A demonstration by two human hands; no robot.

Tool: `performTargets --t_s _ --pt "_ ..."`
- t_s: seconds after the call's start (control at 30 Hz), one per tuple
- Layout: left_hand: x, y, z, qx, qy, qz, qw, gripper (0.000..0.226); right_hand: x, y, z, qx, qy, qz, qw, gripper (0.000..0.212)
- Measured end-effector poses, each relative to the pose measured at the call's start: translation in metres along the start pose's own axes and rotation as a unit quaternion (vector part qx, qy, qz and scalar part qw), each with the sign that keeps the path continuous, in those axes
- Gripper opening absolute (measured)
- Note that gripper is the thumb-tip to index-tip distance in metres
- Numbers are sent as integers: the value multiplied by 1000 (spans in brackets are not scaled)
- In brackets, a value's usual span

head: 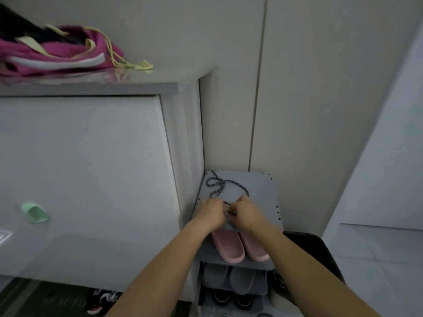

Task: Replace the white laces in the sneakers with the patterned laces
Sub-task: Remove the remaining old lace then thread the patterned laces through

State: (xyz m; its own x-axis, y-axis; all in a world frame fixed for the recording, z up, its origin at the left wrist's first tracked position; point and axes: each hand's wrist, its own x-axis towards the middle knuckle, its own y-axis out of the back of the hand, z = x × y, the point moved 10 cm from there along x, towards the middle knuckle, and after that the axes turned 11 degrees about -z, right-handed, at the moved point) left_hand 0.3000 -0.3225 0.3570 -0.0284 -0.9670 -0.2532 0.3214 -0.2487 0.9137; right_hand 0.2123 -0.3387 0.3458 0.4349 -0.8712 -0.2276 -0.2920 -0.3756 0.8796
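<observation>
grey shoe rack top [261, 191]: patterned lace [219, 184] between both closed hands [229, 213]

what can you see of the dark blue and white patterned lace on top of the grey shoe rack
The dark blue and white patterned lace is a speckled, braided-looking round cord. It lies loosely on the grey shoe rack top shelf, curling into a loop near the back left corner. Its strands run forward to the left hand and right hand, which meet over it and hide its near part.

Cabinet [91, 156] and wall [229, 122] crowd the rack top [258, 191].
</observation>
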Motion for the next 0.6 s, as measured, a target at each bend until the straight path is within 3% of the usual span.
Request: performTargets --t_s 0.1,0.2,0.3,0.47,0.6 --pt "-18 21 2 -118 -24 27 992 10 -19 30 4 107 12 71 992 9" --pt "-40 42 2 -200 -54 32 978 18 -48 65 24 273 8 118 955 4" --pt "-62 62 -1 -241 -68 36 967 23 -82 98 49 358 -3 179 917 8" --pt "-93 71 -8 -323 -61 48 943 23 -141 127 93 380 -57 252 888 23" --pt "-113 66 -14 -338 -41 66 938 32 -184 120 110 329 -97 236 909 29"
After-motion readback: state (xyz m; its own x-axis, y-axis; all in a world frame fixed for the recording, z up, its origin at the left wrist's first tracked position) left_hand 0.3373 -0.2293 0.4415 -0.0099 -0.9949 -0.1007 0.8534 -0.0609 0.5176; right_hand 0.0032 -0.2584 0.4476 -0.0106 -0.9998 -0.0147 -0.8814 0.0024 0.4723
